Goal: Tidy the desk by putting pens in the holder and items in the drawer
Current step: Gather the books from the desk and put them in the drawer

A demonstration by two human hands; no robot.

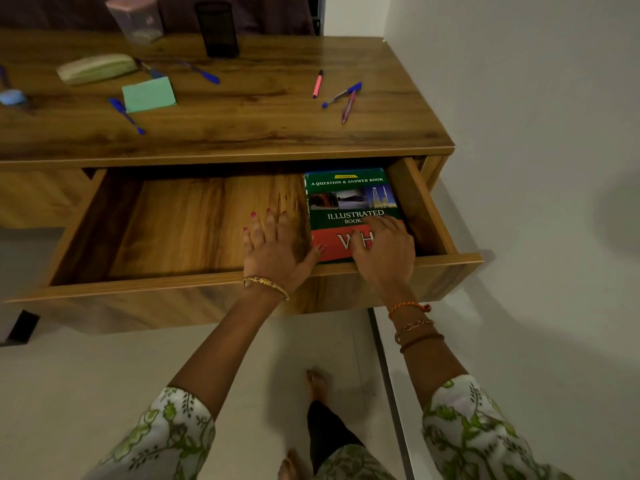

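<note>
The desk's wide drawer (pixel 138 284) stands pulled out. A green and red illustrated book (pixel 349 199) lies flat in its right end. My right hand (pixel 384 251) lies on the book's near part, fingers curled on the cover. Spread flat on the drawer floor just left of the book is my left hand (pixel 273 247), its thumb touching the book's edge. On the desk top (pixel 242 123) a black mesh pen holder (pixel 217 29) stands at the back. Loose pens lie about: a pink marker (pixel 317 84), a blue pen (pixel 341 95), a purple pen (pixel 348 107) and further blue pens (pixel 126 116).
A green sticky-note pad (pixel 149 94), a pale pencil pouch (pixel 97 68), a clear plastic container (pixel 136 17) and a small blue object (pixel 12 97) sit on the desk's left half. A white wall (pixel 536 133) runs close along the desk's right side. My feet are on the floor below.
</note>
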